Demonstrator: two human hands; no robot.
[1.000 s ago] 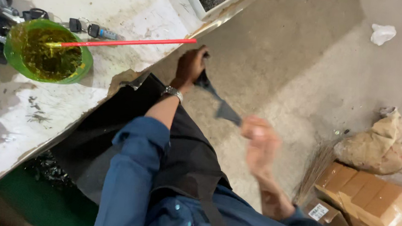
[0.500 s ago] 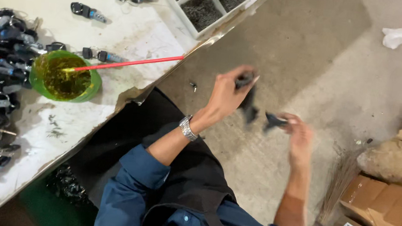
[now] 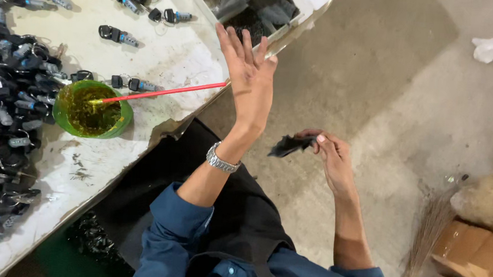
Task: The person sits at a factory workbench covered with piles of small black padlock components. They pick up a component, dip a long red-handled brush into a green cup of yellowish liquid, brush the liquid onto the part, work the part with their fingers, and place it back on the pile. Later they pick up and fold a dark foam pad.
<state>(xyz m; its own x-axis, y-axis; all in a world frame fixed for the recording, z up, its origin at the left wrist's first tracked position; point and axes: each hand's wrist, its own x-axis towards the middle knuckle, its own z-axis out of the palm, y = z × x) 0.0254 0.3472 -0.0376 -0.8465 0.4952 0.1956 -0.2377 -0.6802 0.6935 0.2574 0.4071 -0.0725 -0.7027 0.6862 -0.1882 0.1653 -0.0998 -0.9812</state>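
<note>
Our left hand (image 3: 250, 77) is raised flat with fingers spread, holding nothing, above the edge of the white worn surface (image 3: 165, 56). Our right hand (image 3: 328, 156) pinches a small dark crumpled cloth scrap (image 3: 289, 145) over the concrete floor (image 3: 392, 79).

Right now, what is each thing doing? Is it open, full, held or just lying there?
Left hand: open, fingers spread, raised, holding nothing.
Right hand: pinching a dark scrap.
Scrap: crumpled, held in the air over the floor.
Green bowl: upright on the table, partly full of yellowish liquid.
Red stick: tip in the bowl, leaning on its rim.
Tray: open, with dark cloth inside.
Dark parts: piled loose on the table.
</note>
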